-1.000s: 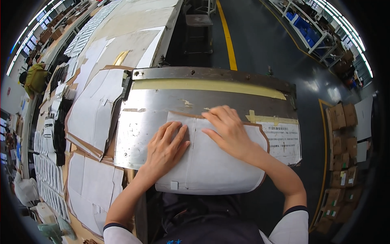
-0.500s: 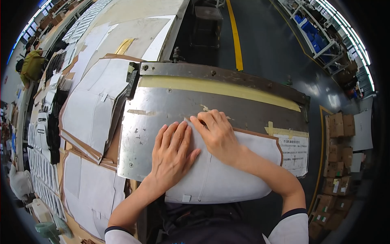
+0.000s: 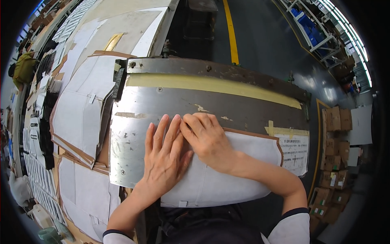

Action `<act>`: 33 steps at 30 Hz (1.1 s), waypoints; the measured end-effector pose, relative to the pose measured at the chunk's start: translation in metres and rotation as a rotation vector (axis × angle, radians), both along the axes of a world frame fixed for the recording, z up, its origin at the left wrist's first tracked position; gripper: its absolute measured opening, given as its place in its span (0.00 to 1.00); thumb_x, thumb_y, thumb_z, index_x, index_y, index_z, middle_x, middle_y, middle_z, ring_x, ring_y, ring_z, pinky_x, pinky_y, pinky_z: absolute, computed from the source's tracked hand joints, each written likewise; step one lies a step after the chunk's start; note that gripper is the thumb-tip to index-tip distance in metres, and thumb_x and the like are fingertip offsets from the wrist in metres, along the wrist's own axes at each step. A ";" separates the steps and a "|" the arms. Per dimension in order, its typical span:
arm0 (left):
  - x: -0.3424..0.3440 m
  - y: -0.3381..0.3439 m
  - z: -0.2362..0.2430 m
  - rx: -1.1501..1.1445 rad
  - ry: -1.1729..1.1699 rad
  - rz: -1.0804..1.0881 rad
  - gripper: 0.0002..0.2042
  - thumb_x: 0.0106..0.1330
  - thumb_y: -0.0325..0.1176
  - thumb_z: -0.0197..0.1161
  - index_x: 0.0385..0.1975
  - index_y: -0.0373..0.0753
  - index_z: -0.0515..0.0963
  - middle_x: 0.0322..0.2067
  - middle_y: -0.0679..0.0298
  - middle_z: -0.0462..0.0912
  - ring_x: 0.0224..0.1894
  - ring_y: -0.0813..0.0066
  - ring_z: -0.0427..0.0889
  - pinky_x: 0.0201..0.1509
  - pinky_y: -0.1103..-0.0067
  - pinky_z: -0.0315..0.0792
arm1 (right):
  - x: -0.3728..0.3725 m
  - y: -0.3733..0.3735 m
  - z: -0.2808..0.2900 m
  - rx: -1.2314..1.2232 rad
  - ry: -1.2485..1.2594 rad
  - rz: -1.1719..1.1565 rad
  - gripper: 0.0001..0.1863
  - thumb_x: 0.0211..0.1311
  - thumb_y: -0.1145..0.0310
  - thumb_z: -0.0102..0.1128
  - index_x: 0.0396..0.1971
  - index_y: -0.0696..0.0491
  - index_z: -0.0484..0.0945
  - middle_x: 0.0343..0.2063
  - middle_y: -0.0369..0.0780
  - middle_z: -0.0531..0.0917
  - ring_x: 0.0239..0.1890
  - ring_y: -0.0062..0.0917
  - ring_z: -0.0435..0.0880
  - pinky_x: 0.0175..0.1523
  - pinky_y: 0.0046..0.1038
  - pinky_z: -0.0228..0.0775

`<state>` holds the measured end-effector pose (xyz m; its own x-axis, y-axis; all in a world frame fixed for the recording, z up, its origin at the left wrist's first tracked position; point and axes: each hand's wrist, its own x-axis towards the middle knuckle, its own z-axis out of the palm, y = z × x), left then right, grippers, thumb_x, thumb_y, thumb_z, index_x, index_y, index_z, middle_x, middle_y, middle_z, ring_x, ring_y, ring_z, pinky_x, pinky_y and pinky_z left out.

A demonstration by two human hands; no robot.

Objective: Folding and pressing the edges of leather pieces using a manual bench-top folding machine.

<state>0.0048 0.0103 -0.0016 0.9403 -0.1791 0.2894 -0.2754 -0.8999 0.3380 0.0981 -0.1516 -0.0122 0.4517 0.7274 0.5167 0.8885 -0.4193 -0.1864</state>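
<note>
A white panel with a brown edge (image 3: pixel 235 179) lies on the steel plate (image 3: pixel 130 134) in front of me, overhanging its near edge. My left hand (image 3: pixel 162 150) rests with fingers stretched out over the panel's left part and upper edge. Just right of it, touching, my right hand (image 3: pixel 203 138) is curled at that upper edge, fingers closed; whatever is between them is hidden. A pale tape strip (image 3: pixel 203 89) runs along the back of the plate, below a bolted bar (image 3: pixel 174 65). A printed sheet (image 3: pixel 294 152) is taped at the right.
Stacked white panels with brown layers (image 3: pixel 77 118) lie to the left. A long worktable (image 3: pixel 122 16) extends behind them, with a person in olive (image 3: pixel 22 69) beyond. A stool (image 3: pixel 199 20) stands behind the plate. A shelving rack (image 3: pixel 308 32) and stacked cardboard boxes (image 3: pixel 335 150) are on the right.
Both hands have shifted leftward along the panel's upper edge; my left fingers now reach higher, and my right fingers are more curled, close beside them. The view has moved slightly.
</note>
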 end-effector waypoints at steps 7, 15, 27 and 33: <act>0.003 0.001 0.003 0.099 0.074 -0.002 0.27 0.68 0.34 0.65 0.65 0.29 0.69 0.73 0.48 0.66 0.77 0.49 0.59 0.82 0.49 0.40 | 0.004 -0.015 -0.003 0.064 0.121 -0.053 0.17 0.53 0.72 0.67 0.44 0.58 0.80 0.42 0.43 0.77 0.47 0.36 0.76 0.54 0.38 0.69; 0.005 -0.004 0.002 0.158 0.016 0.046 0.30 0.68 0.33 0.65 0.69 0.31 0.66 0.70 0.51 0.71 0.73 0.51 0.65 0.81 0.46 0.41 | 0.014 -0.037 0.000 0.149 0.190 -0.039 0.09 0.55 0.76 0.68 0.36 0.56 0.80 0.36 0.41 0.77 0.41 0.34 0.76 0.47 0.36 0.70; 0.016 -0.014 -0.001 0.333 -0.108 0.082 0.26 0.69 0.38 0.67 0.67 0.41 0.76 0.59 0.58 0.77 0.65 0.57 0.73 0.79 0.41 0.47 | 0.017 -0.040 -0.001 -0.024 -0.221 0.013 0.10 0.48 0.76 0.65 0.33 0.60 0.79 0.30 0.42 0.76 0.36 0.32 0.78 0.38 0.30 0.73; 0.016 -0.028 0.006 0.456 -0.063 0.088 0.29 0.65 0.31 0.67 0.69 0.41 0.73 0.60 0.51 0.76 0.67 0.53 0.73 0.79 0.37 0.44 | 0.016 -0.040 0.001 0.020 -0.211 0.024 0.12 0.49 0.80 0.66 0.35 0.61 0.78 0.33 0.42 0.76 0.34 0.31 0.78 0.37 0.30 0.75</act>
<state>0.0207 -0.0174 0.0047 0.9408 -0.2215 0.2564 -0.1988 -0.9736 -0.1118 0.1136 -0.1912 -0.0113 0.3146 0.7252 0.6124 0.9184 -0.3957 -0.0032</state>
